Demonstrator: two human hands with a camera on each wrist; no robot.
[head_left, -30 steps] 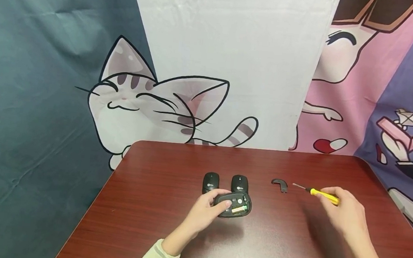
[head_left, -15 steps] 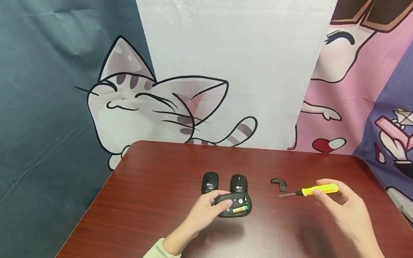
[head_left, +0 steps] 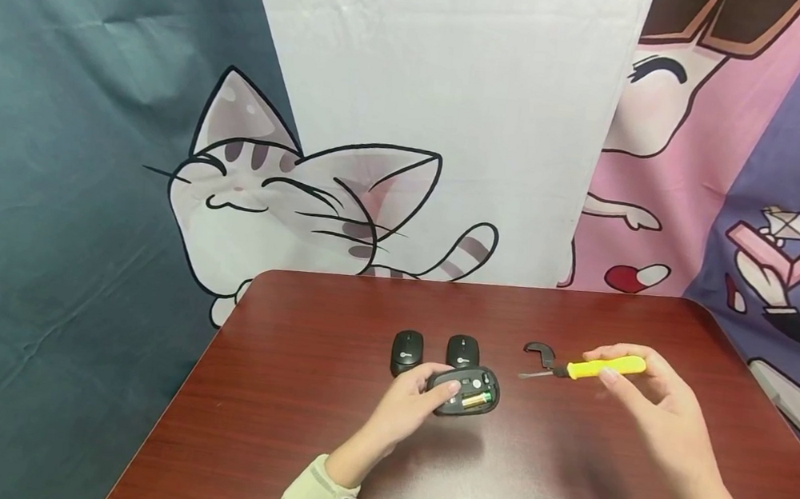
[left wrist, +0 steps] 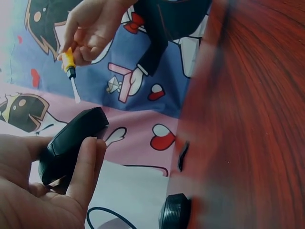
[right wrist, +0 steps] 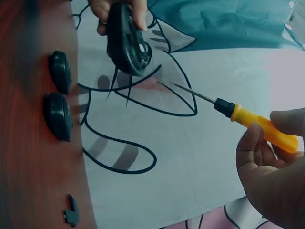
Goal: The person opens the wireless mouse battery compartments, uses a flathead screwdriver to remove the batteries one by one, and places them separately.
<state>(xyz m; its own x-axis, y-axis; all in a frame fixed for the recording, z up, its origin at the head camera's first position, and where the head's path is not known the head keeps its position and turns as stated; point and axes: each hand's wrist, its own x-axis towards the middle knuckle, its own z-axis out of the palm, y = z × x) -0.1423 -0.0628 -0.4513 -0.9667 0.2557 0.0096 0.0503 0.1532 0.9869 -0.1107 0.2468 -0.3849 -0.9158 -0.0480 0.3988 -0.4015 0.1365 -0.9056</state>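
Note:
My left hand (head_left: 405, 407) grips a black computer mouse (head_left: 487, 382), its underside turned up with the battery bay uncovered. A battery (head_left: 476, 400) lies in that bay, and my thumb presses on the underside. To the right, my right hand (head_left: 666, 416) holds a screwdriver (head_left: 606, 367) by its yellow handle, between thumb and fingers. The metal shaft (right wrist: 193, 92) points left toward the mouse, with a gap between the tip and the mouse. In the left wrist view the mouse (left wrist: 71, 143) sits between thumb and fingers, its underside hidden.
Two more black mice, a left one (head_left: 408, 352) and a right one (head_left: 463, 351), stand on the reddish-brown table (head_left: 270, 398) behind the held mouse. A curved black battery cover (head_left: 542, 353) lies to their right. A printed cloth (head_left: 459, 86) hangs behind the table.
My right hand has moved left and turned the screwdriver from pointing up-left to pointing left and slightly down. My left hand has shifted slightly right with the mouse.

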